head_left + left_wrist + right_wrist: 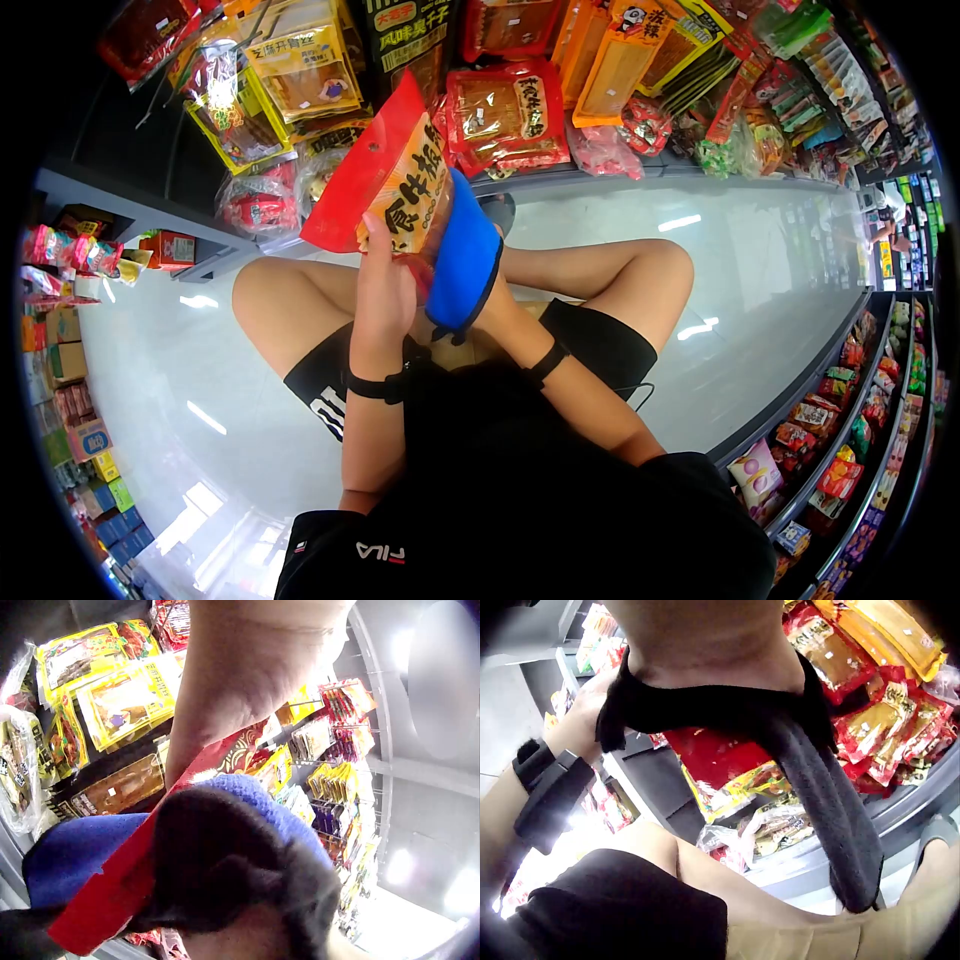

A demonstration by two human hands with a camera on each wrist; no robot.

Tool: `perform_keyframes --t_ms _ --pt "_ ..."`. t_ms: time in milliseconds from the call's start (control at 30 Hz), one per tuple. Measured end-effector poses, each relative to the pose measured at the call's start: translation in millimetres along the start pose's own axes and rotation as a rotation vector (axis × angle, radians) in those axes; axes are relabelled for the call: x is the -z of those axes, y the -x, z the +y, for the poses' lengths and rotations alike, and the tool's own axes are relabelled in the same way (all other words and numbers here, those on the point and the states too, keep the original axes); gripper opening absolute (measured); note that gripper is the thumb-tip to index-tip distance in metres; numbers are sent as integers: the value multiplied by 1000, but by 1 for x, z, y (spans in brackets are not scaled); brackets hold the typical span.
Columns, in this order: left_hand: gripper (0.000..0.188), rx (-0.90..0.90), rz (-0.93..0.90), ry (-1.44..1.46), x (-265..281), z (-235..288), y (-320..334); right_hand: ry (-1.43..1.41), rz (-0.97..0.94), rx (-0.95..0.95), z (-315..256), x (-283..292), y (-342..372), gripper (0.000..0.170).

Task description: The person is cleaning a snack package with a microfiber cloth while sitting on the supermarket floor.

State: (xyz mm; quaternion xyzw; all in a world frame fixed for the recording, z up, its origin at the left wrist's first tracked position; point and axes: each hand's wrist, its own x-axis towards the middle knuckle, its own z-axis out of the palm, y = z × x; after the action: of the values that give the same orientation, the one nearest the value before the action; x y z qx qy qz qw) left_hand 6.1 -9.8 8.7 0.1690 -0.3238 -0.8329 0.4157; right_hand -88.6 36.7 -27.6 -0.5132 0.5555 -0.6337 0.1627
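My left hand [388, 292] grips a red snack packet [360, 185] by its lower left side in the head view, thumb up along its face. The packet is tilted, with large black lettering on an orange panel. At its right side, my right hand [492, 312] holds a blue cloth [466, 262] with black edging against it. In the left wrist view, blue cloth [82, 851] shows on both sides of the packet's red edge [112, 904]. The right wrist view shows dark fabric [829, 802] hanging from that hand; its fingers are hidden underneath.
A shelf of snack packets stands just ahead, with another red packet [507, 115] and orange packets [622, 65] close by. Curved racks [810, 440] of snacks line the right, boxes [90, 440] the left. The person sits with bent knees [655, 270] spread over pale floor [770, 240].
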Motion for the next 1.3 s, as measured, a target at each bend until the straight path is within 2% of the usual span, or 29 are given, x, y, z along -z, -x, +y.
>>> perform_keyframes --t_ms 33,100,133,167,233,267,300,367,400,467,500,567,600,667,700,767,800,833,900,933,967,1033,1067,1167,1200,1267,1300 --pt "60 -1 3 -2 3 -2 1 -3 -2 -1 -4 0 -3 80" --pt "59 122 20 -116 14 -12 0 233 -16 74 -14 2 -10 69" --pt "59 177 48 -186 16 -18 3 204 -24 101 1 -1 -7 49" --pt "59 178 48 -186 19 -20 5 205 -23 101 13 -3 0 49" --pt "59 309 51 -198 16 -19 7 -159 -119 -367 19 -6 5 35" --pt "61 319 96 -204 14 -17 10 -367 -70 -460 21 -6 9 31" --pt "61 322 94 -204 13 -16 10 -366 -67 -460 23 -4 10 31" --pt "57 293 105 -279 13 -14 8 -170 -163 -269 31 0 11 35" --pt "57 289 106 -278 16 -12 8 -170 -166 -266 34 1 10 35" --pt "55 279 68 -442 23 -12 9 -8 -144 -19 40 3 11 34" --pt "55 282 70 -441 23 -12 9 -8 -146 -22 37 3 12 34" --pt "54 289 77 -356 19 -14 10 -184 -115 -309 31 4 14 33" --pt "54 290 77 -356 22 -17 10 -183 -114 -310 25 5 10 33" --pt "56 261 62 -80 28 -26 8 98 -194 -259 13 9 1 30" --pt "56 260 60 -80 26 -22 8 99 -193 -258 11 9 0 30" --pt "57 280 39 82 20 -11 11 430 -250 -93 9 10 0 30" --pt "56 259 91 107 15 -9 9 324 -180 -73 20 8 5 31" --pt "56 259 90 106 13 -6 8 323 -180 -72 29 7 9 31" --pt "56 176 111 158 12 -2 6 301 -95 45 37 5 12 30" --pt "57 157 85 157 17 -1 5 351 -180 108 36 10 10 39" --pt "57 158 86 156 18 0 4 351 -180 107 36 10 8 39" --pt "58 97 94 136 16 5 3 80 -4 82 21 9 -3 53" --pt "60 87 91 139 12 8 4 79 -2 82 19 8 -3 53" --pt "60 79 104 128 15 9 2 105 -17 4 14 5 1 75" --pt "60 77 103 128 16 7 2 104 -17 6 8 4 -2 75" --pt "61 62 110 117 17 2 1 304 -1 189 -2 2 -5 59" --pt "61 67 111 117 14 -1 2 306 2 184 5 0 -1 59"
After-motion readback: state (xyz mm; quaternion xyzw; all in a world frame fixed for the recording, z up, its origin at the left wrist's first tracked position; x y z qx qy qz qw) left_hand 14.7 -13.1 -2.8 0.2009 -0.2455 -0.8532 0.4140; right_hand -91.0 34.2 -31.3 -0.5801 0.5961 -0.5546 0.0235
